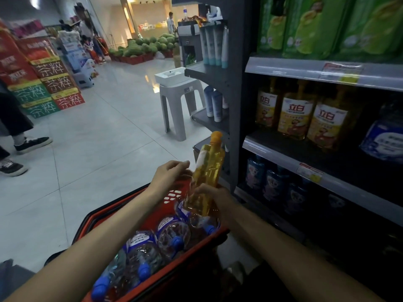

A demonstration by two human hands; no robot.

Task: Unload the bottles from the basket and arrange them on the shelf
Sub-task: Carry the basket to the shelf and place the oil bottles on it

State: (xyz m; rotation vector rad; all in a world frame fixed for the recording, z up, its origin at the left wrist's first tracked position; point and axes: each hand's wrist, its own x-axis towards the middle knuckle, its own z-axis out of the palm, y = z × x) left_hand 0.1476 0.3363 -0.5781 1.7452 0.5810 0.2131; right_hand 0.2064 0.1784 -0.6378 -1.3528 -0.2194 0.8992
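The tall yellow translucent plastic bottle with an orange cap (209, 168) stands nearly upright, cap up, above the far end of the red plastic shopping basket (172, 194). The right hand (216, 197) wraps its lower body, probably so the top stays free to pass under a shelf board. The left hand (169, 175) sits just left of the bottle with fingers bent; whether it touches or holds anything cannot be told. Below both forearms, clear plastic bottles with blue caps (144, 253) lie on their sides in the basket. Up and right of the right hand, matching yellow-labelled bottles (294, 118) line the grey metal shelf (283, 155), the likely destination.
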